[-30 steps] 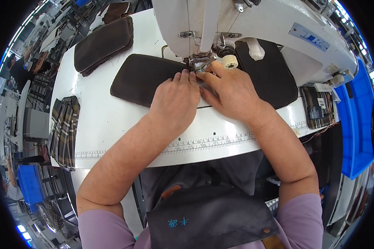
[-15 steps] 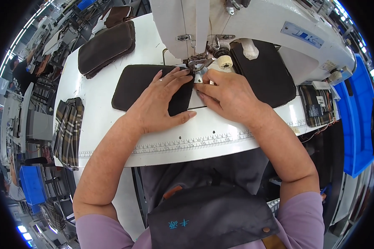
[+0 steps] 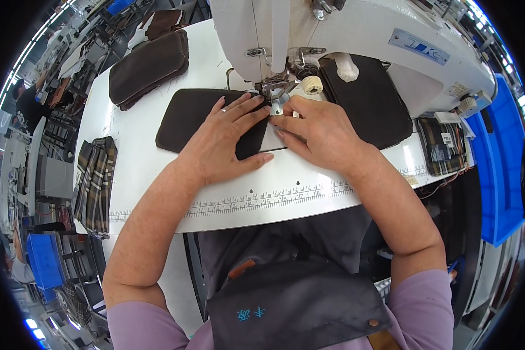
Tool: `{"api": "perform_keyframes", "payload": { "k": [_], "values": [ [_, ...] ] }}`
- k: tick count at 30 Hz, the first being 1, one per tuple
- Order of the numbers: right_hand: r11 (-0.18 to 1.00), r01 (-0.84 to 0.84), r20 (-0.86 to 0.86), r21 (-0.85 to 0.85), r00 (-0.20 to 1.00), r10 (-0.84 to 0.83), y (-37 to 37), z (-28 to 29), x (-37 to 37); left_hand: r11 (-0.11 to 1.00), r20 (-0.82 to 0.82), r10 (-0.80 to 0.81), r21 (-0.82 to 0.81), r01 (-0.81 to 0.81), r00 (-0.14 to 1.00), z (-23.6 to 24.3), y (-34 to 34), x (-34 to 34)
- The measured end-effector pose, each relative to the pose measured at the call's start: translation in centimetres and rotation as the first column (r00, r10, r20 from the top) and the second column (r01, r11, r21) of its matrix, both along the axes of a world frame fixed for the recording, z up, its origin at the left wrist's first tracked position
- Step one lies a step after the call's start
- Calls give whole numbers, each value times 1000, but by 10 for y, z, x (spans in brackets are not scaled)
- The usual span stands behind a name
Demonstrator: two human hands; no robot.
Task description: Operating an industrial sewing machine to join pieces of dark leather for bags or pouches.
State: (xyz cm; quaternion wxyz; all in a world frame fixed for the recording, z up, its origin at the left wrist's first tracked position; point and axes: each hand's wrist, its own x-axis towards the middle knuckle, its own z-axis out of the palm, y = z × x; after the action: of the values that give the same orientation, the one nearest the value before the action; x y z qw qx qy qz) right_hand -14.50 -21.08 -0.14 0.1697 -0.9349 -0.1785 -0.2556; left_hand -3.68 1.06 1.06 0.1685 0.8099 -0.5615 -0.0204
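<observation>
- Here we are at the white table (image 3: 146,175), & the dark panel (image 3: 186,119) lies flat on it, just left of the presser foot (image 3: 268,92); its far right corner reaches in by the foot, but whether it's under, we can't tell.
- Handling: looks thin & light, prob. soft & bendy w/ a bit of body; the face looks smooth, so it may slide easily. Not fragile by our guess, tho it could crease or get scuffed.
- Best hold, we'd say: flat fingers spread on top, plus a light pinch on the right edge, w/ tips clear of the foot.
- L hand (image 3: 216,149): palm down across the panel's right half, 4 fingers stretched to the far right, thumb set wide near the panel's near right corner. Pressing, not gripping, as far as we see.
- R hand (image 3: 326,131): knuckles up, fingers curled, index & thumb tips close together right at the panel's right edge. Pinched on it or only touching? Can't tell.
- Arms: both elbows bent, forearms angling in from near left & near right, the 2 hands almost meeting beside the foot.
- Around: dark stack (image 3: 367,108) to the right, brown stack (image 3: 149,67) far left, plaid pieces (image 3: 96,186) near left.
</observation>
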Motion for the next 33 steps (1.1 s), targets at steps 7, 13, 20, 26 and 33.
{"api": "perform_keyframes", "payload": {
  "k": [7,13,20,26,33],
  "values": [
    [999,-33,13,16,999,33,-2,-1,-1,994,10,108,-16,-108,994,-4,-6,-15],
    [992,-124,-33,18,992,124,-1,3,-7,995,-278,67,-58,-86,958,8,5,-12],
    [986,-164,-67,17,984,165,-3,7,-9,999,-125,19,-35,-24,992,2,8,-22],
    [988,-151,-33,21,988,151,-3,4,-6,999,-34,14,-51,-16,999,-1,6,-13],
    [994,-96,9,-43,995,97,-1,2,-3,998,2,41,-51,-41,999,-4,0,5]
  ]
}}
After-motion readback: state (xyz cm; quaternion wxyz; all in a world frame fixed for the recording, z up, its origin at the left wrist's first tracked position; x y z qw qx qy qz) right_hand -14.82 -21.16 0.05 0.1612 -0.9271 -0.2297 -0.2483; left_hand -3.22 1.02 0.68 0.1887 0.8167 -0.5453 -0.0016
